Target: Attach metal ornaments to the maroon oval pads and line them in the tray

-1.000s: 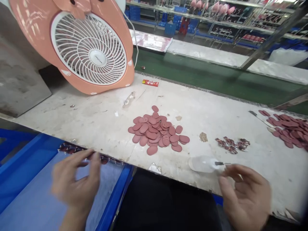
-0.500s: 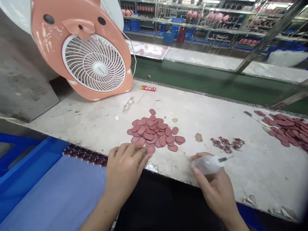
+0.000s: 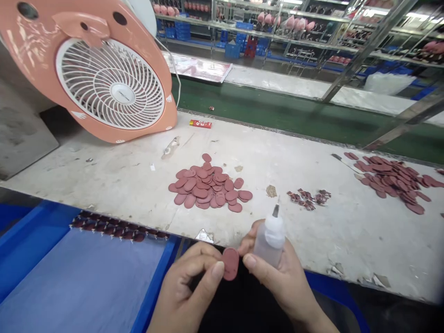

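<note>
Between thumb and fingers, my left hand [image 3: 194, 282] pinches a dark red oval piece [image 3: 231, 264] with small holes near its lower end. It is held upright just off the table's front edge. My right hand [image 3: 274, 273] is wrapped round a translucent squeeze bottle [image 3: 270, 240] with a thin needle tip pointing up. The right fingertips are close to the oval's edge; whether they touch it I cannot tell. Beyond the hands lies a pile of similar red ovals [image 3: 211, 187] on the worn white table [image 3: 277, 162]. A cluster of small dark brown-red parts [image 3: 308, 199] lies right of the pile.
An orange fan [image 3: 121, 92] stands at the left back. More red pieces [image 3: 391, 178] lie at the right beside a thin tool [image 3: 347, 164]. A red-and-yellow packet [image 3: 200, 124] sits near the back edge. Below left, a blue bin [image 3: 83, 273] holds rows of dark pieces.
My left hand has taken a red oval from the pile and drawn it back past the table edge. My right hand has moved left and turned the bottle upright. The view has shifted right.
</note>
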`<state>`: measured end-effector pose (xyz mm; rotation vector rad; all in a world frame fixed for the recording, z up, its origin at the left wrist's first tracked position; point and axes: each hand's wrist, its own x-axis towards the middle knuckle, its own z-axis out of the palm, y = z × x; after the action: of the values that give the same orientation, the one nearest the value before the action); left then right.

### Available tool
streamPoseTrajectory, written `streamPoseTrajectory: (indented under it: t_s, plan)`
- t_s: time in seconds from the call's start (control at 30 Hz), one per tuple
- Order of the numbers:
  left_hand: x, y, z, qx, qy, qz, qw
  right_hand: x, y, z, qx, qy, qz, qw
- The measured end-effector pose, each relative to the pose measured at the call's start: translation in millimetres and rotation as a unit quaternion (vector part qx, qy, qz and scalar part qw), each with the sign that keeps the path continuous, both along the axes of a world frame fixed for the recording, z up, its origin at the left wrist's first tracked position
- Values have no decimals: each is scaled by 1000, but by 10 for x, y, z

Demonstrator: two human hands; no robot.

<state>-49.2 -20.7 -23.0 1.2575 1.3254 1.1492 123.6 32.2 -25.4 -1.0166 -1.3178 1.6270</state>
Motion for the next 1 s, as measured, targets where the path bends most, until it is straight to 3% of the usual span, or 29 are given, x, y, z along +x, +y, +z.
streamPoseTrajectory:
  t_s: [0.17, 0.23, 0.33, 0.53, 0.7, 0.87, 0.93, 1.0]
  plan:
    - [52, -49, -45, -77, -121, -45, 989, 32, -22, 13, -71, 66, 93, 991]
    - [63, -51, -92, -164, -268, -86, 945, 74, -41, 32, -95, 86, 109, 986]
    - [119, -53, -209, -265, -438, -122, 850, 106, -97, 100, -130, 92, 104, 982]
    - [261, -79, -409, -326, -513, -168, 776, 82, -245, 158, -131, 51, 96, 985]
    - [190, -149, -477, -294, -545, -153, 770, 213, -268, 82, -72, -10, -87, 994]
    - [89, -169, -473, -225, -568, -129, 781, 492, -321, 94, -131, -108, -124, 978]
    - [79, -159, -458, -201, -572, -112, 787, 589, -328, 67, -157, -84, -147, 973]
    - [82, -150, -446, -182, -569, -89, 797, 648, -312, 9, -163, 16, -169, 972]
